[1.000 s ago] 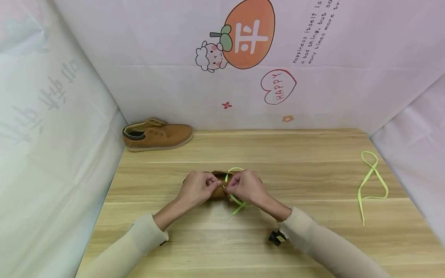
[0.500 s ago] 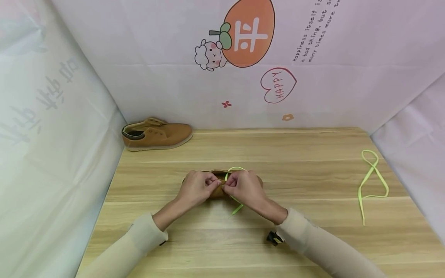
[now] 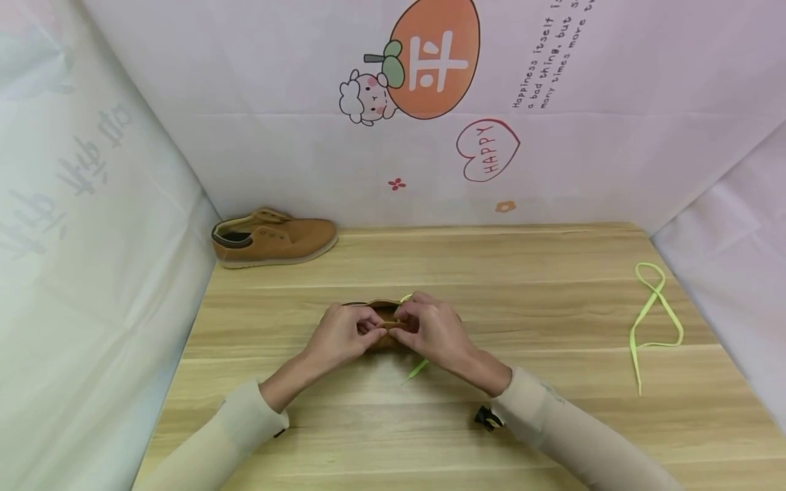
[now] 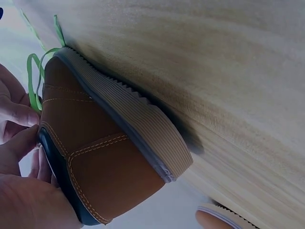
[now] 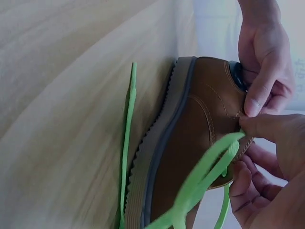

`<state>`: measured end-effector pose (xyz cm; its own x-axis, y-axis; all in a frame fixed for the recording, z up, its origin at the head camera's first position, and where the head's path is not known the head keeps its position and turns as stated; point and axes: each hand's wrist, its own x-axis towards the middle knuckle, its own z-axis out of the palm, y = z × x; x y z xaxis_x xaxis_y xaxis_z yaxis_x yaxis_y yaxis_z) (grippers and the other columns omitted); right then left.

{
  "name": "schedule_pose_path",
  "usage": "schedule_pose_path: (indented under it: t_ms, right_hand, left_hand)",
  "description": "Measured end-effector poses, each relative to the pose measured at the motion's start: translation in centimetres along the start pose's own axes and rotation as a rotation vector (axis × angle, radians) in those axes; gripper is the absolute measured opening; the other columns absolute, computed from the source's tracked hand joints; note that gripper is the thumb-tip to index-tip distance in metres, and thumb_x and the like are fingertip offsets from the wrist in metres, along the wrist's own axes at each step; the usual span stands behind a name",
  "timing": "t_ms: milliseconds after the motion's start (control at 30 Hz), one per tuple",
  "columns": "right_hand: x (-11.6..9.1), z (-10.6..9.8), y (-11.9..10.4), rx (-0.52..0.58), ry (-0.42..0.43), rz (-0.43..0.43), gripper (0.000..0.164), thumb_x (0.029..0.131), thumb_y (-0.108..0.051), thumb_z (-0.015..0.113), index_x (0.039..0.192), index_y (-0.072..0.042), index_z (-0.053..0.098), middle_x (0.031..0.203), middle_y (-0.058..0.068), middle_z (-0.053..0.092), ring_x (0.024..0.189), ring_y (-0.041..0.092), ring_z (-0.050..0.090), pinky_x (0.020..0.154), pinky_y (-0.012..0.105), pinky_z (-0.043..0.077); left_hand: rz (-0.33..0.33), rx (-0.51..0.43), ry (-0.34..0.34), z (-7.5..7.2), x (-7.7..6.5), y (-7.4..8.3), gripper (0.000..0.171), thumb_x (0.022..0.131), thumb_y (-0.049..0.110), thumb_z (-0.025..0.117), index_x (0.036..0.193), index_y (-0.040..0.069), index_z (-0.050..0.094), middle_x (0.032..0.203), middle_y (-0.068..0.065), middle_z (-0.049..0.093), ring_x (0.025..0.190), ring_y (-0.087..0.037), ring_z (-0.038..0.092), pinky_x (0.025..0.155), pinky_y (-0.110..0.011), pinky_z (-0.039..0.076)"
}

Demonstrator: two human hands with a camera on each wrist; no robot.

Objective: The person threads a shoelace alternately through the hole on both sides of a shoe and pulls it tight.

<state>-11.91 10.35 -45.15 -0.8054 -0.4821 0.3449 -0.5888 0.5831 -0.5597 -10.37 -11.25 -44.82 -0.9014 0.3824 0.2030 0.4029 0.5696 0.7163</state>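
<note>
A brown shoe [image 3: 385, 343] stands on the table between both hands, its toe pointing right. My left hand [image 3: 344, 333] grips the shoe's lace flap, thumb on the outside, as the right wrist view shows. Beside it, the right hand [image 3: 437, 334] holds a bright green shoelace [image 5: 205, 164] at an eyelet, its thumb [image 5: 267, 127] on the outer face and its other fingers curled behind the flap. In the right wrist view the lace loops out from under the thumb, and one length lies along the sole. The right hand covers much of the shoe's front in the head view.
Another brown shoe [image 3: 276, 239], unlaced, stands at the table's back left corner. On the right lies a second green shoelace [image 3: 656, 320], loosely looped. White printed cloth [image 3: 295, 136] hangs behind the table [image 3: 540, 286] and at both sides.
My right hand's fingers have moved over the flap toward the shoe's opening, spreading from the thumb. Less green lace shows in the head view. The left hand keeps its grip.
</note>
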Motion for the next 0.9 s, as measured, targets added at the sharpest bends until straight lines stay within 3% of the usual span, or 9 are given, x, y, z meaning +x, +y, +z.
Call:
schedule_pose_path:
  t_ms: [100, 267, 500, 733, 900]
  right_hand:
    - [0.06, -0.13, 0.1, -0.013, -0.031, -0.025, 0.017, 0.084, -0.015, 0.092, 0.095, -0.01, 0.081, 0.092, 0.002, 0.069, 0.073, 0.013, 0.063, 0.06, 0.02, 0.049]
    - [0.09, -0.17, 0.33, -0.013, -0.06, -0.05, 0.013, 0.086, -0.017, 0.091, 0.094, -0.012, 0.083, 0.093, -0.001, 0.071, 0.073, 0.01, 0.064, 0.06, 0.019, 0.049]
    - [0.07, -0.32, 0.32, 0.069, -0.11, 0.01, 0.01, 0.086, -0.015, 0.09, 0.094, -0.012, 0.085, 0.092, -0.004, 0.067, 0.073, 0.008, 0.062, 0.063, 0.02, 0.051]
    - [-0.03, -0.33, 0.54, 0.185, -0.121, 0.023, 0.009, 0.085, -0.006, 0.089, 0.092, -0.008, 0.084, 0.094, 0.0, 0.068, 0.084, 0.014, 0.065, 0.074, 0.028, 0.057]
    - [-0.13, -0.69, 0.57, 0.273, -0.189, 0.105, 0.012, 0.086, -0.008, 0.088, 0.097, -0.01, 0.083, 0.101, 0.0, 0.068, 0.077, 0.014, 0.06, 0.068, 0.025, 0.052]
  left_hand:
    - [0.06, 0.036, 0.018, 0.05, -0.2, -0.07, 0.006, 0.089, 0.006, 0.084, 0.087, 0.009, 0.08, 0.08, 0.001, 0.077, 0.068, -0.001, 0.066, 0.061, -0.018, 0.053]
    - [0.206, 0.175, 0.079, 0.22, -0.49, -0.23, 0.011, 0.086, 0.004, 0.086, 0.085, 0.013, 0.08, 0.079, 0.005, 0.077, 0.06, 0.003, 0.055, 0.057, -0.015, 0.048]
    - [0.392, 0.308, 0.143, 0.35, -0.74, -0.31, 0.016, 0.082, 0.001, 0.09, 0.083, 0.013, 0.079, 0.079, 0.006, 0.078, 0.067, -0.006, 0.072, 0.06, -0.023, 0.057]
    - [0.455, 0.363, 0.153, 0.61, -0.93, -0.22, 0.018, 0.081, 0.001, 0.091, 0.082, 0.01, 0.076, 0.077, 0.003, 0.077, 0.066, -0.009, 0.072, 0.06, -0.023, 0.057]
    - [0.459, 0.37, 0.151, 0.63, -1.06, -0.27, 0.017, 0.081, 0.001, 0.091, 0.083, 0.011, 0.077, 0.079, 0.003, 0.078, 0.069, -0.009, 0.074, 0.062, -0.024, 0.059]
